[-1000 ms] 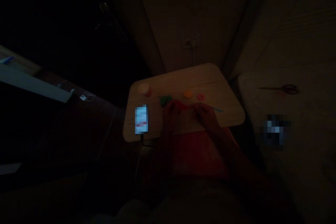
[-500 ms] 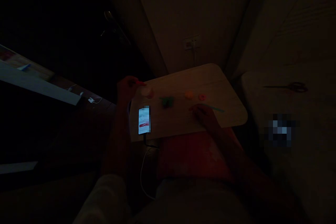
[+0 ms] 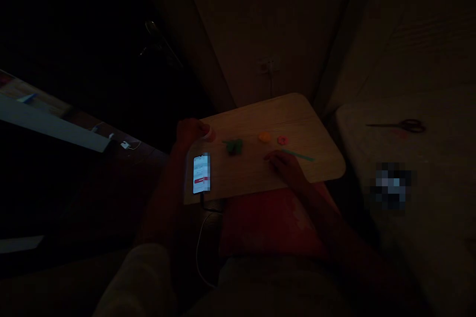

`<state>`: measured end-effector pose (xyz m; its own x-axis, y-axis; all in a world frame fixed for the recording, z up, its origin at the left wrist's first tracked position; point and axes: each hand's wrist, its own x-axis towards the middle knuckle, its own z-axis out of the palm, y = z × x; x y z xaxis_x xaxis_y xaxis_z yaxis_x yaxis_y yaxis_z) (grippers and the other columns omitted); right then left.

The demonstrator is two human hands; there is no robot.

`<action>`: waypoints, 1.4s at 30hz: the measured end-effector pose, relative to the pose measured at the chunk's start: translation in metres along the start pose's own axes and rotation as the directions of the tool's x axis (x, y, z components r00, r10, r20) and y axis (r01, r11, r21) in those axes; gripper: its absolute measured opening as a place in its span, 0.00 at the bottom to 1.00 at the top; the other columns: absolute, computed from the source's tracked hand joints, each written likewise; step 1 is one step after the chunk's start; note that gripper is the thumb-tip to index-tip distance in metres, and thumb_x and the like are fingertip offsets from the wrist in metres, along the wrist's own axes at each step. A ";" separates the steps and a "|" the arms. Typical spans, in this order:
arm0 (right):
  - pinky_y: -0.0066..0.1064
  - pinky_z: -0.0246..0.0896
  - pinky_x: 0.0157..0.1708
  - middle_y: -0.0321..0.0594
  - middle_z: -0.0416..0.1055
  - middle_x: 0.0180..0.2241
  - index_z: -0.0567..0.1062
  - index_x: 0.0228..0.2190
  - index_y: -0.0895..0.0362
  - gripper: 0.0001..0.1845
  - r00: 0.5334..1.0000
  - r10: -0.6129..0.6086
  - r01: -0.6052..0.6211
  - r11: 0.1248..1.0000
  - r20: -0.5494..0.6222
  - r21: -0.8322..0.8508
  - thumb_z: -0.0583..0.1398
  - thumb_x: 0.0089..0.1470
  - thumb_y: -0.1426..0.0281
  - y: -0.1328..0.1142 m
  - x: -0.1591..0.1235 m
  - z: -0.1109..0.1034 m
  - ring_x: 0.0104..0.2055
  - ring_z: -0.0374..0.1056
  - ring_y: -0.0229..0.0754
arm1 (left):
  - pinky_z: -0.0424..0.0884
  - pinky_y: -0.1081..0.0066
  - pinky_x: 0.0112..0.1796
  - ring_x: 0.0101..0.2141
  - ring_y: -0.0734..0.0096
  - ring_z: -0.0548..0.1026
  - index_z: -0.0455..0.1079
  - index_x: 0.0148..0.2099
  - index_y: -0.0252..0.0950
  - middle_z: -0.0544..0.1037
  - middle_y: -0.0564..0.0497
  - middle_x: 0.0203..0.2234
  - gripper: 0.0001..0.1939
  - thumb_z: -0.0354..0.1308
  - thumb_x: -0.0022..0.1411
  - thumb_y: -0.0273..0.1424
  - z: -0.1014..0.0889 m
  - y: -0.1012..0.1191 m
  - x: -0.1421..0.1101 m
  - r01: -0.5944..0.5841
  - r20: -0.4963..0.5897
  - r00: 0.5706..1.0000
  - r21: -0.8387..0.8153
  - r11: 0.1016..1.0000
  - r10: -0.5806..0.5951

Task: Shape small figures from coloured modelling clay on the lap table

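The light is very dim. My left hand (image 3: 191, 132) is closed at the left edge of the wooden table, its fingertips against a small pale round tub (image 3: 210, 135). What lies between those fingers is hidden. My right hand (image 3: 285, 166) rests near the front edge, fingers loosely bent and lying on the wood, with nothing visible in them. Just beyond it are a thin green strip (image 3: 299, 155), a pink flower-shaped ring (image 3: 283, 140) and an orange lump (image 3: 264, 137). A dark green piece of unclear shape (image 3: 234, 146) sits between my hands.
A lit phone (image 3: 201, 173) lies on the table (image 3: 256, 178) at the left, its cable hanging over the front edge. Under that edge is a red seat-like surface (image 3: 267, 223). Scissors (image 3: 409, 126) lie on a pale surface at the right. A wall socket (image 3: 266, 66) is behind.
My left hand has come down and right to the tub. The red thing that showed in its fingers is out of sight. My right hand has stayed almost in place; the view has shifted slightly.
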<state>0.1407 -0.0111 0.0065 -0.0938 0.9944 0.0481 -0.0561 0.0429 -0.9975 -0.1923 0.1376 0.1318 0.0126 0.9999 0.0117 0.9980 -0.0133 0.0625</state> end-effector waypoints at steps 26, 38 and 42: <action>0.30 0.56 0.26 0.36 0.70 0.24 0.81 0.34 0.55 0.17 1.000 -0.013 0.013 1.000 0.016 -0.006 0.60 0.59 0.55 -0.005 -0.001 0.000 0.25 0.62 0.39 | 0.73 0.65 0.41 0.39 0.58 0.80 0.79 0.40 0.37 0.85 0.46 0.37 0.10 0.65 0.56 0.34 -0.023 -0.014 -0.005 0.079 -0.255 0.952 -0.329 0.941 -0.169; 0.30 0.58 0.26 0.36 0.70 0.24 0.81 0.34 0.55 0.18 1.000 -0.009 0.009 1.000 0.018 -0.022 0.60 0.60 0.54 0.000 0.000 0.000 0.25 0.63 0.39 | 0.76 0.65 0.45 0.42 0.61 0.81 0.75 0.44 0.37 0.84 0.48 0.40 0.10 0.61 0.60 0.32 -0.025 0.025 -0.030 -0.047 -0.266 0.954 -0.581 0.813 -0.135; 0.31 0.63 0.29 0.39 0.75 0.30 0.80 0.39 0.54 0.17 1.000 -0.016 0.016 1.000 -0.015 0.013 0.64 0.55 0.54 -0.006 -0.002 0.001 0.30 0.68 0.41 | 0.77 0.63 0.45 0.42 0.61 0.82 0.75 0.46 0.39 0.84 0.48 0.41 0.12 0.63 0.62 0.37 0.009 0.073 -0.063 -0.176 -0.169 0.984 -0.823 0.540 0.063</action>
<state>0.1404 -0.0132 0.0123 -0.0778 0.9950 0.0630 -0.0708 0.0575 -0.9958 -0.1194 0.0739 0.1263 0.0651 0.9808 0.1839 0.4849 -0.1922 0.8532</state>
